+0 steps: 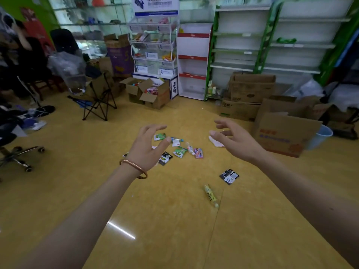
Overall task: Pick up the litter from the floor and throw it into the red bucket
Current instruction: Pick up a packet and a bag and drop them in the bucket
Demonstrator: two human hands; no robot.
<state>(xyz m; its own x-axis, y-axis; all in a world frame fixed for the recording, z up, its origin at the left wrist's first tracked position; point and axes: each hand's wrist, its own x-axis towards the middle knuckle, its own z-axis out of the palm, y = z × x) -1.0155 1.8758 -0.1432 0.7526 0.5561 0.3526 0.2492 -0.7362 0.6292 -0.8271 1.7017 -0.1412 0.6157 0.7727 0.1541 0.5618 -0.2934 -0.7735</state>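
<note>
Litter (179, 151) on floor (174, 220), cardboard box (285, 133) and blue bucket (321, 135) nearby

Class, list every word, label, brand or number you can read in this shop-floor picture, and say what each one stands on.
No text here can be read with certainty.
Blue-and-white header board, top centre: large dark letters, cut by the frame edge and blurred.
Cardboard box at right: red and blue print, blurred.
Black packet on the floor: white label, print too small.
Yellow tube: dark lettering, too small.
</note>
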